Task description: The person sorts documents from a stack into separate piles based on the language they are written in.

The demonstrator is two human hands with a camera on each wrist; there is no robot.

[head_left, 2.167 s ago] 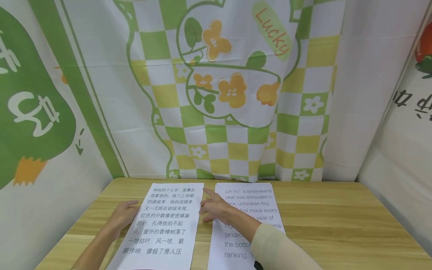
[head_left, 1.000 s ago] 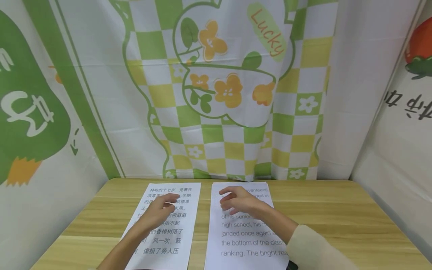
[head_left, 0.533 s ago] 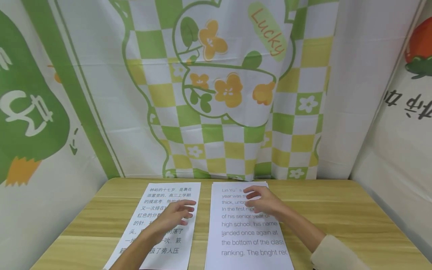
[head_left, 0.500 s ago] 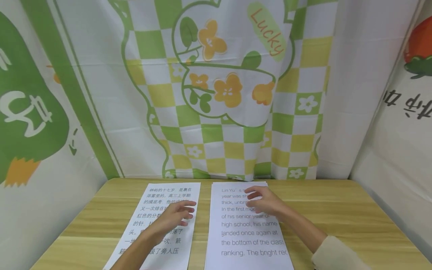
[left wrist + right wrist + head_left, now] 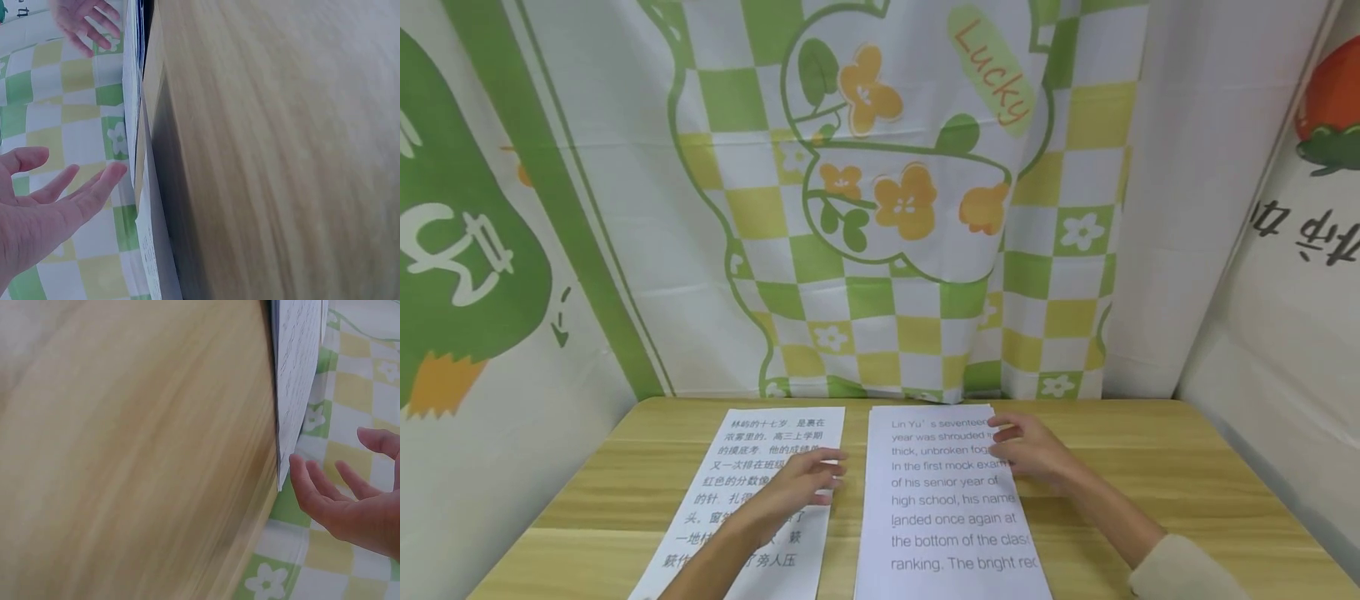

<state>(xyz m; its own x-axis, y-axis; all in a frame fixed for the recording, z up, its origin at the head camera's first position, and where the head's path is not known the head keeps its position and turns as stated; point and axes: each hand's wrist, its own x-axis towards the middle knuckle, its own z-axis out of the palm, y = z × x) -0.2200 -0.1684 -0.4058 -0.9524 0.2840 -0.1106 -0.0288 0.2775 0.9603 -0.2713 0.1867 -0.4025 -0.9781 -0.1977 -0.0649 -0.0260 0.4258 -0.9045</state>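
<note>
A white sheet with large Chinese print (image 5: 715,492) lies on the left of the table. Over it hovers my left hand (image 5: 797,487), fingers loosely extended with the tips at the sheet's right edge; the left wrist view has this hand (image 5: 56,219) apart from the paper (image 5: 153,244). To the right lies a stack of white paper with English print (image 5: 940,533). My right hand (image 5: 1030,446) is at its upper right edge, fingers relaxed and bent slightly. In the right wrist view the fingertips lie close by the stack's corner (image 5: 290,425). Both hands hold nothing.
The wooden table (image 5: 1150,500) carries both papers side by side, with a narrow strip of wood between them. Behind it hangs a green and yellow checked curtain (image 5: 880,325) with flowers and the word "Lucky". White printed fabric (image 5: 1285,350) encloses the sides.
From the left sheet's two sides, both hands have moved right: the left across that sheet to its right edge, the right across the English stack to its right edge. The papers stay in place.
</note>
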